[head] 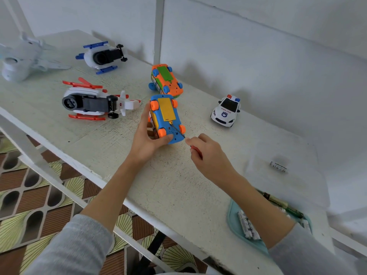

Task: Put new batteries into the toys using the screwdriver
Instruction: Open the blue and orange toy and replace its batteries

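The blue toy car (167,118) is held belly-up on the white table (111,139), its long axis running away from the person, with the yellow battery cover (168,109) facing up. It is gripped from the left side by the left hand (148,138), fingers curled round the body. The red-handled screwdriver (183,138) is pinched in the right hand (208,155), which lies nearer the cover's near end; the tip appears to sit at the cover's screw, though this is hard to confirm.
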The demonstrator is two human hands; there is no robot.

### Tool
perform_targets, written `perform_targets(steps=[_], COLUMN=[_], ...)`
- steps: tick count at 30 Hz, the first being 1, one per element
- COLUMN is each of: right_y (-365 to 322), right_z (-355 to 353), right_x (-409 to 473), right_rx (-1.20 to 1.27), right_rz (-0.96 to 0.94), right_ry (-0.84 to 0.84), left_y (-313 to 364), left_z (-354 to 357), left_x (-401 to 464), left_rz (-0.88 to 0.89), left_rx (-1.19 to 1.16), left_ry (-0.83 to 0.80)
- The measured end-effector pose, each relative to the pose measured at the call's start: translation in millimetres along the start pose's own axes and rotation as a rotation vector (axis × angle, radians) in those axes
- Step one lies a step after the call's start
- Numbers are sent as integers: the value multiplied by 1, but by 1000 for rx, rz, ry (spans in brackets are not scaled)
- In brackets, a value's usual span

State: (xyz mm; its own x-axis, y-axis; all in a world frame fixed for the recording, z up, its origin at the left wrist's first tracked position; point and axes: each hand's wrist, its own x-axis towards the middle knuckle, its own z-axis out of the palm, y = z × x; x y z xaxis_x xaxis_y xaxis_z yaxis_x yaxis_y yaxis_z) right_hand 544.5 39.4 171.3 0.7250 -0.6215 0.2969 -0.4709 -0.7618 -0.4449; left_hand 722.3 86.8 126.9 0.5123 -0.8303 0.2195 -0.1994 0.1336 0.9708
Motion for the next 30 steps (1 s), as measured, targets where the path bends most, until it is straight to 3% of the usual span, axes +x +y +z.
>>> perform_targets(steps=[24,30], right_y=[-2,-4], right_z=[6,5], right_x=[9,13], right_rx=[167,97], right_rz=[37,-3], right_ry=[37,28], left_y=[7,7], left_z=[0,1], left_x=[-1,-2], left_rz=[-10,7], left_rx=[21,43], left_ry=[25,5])
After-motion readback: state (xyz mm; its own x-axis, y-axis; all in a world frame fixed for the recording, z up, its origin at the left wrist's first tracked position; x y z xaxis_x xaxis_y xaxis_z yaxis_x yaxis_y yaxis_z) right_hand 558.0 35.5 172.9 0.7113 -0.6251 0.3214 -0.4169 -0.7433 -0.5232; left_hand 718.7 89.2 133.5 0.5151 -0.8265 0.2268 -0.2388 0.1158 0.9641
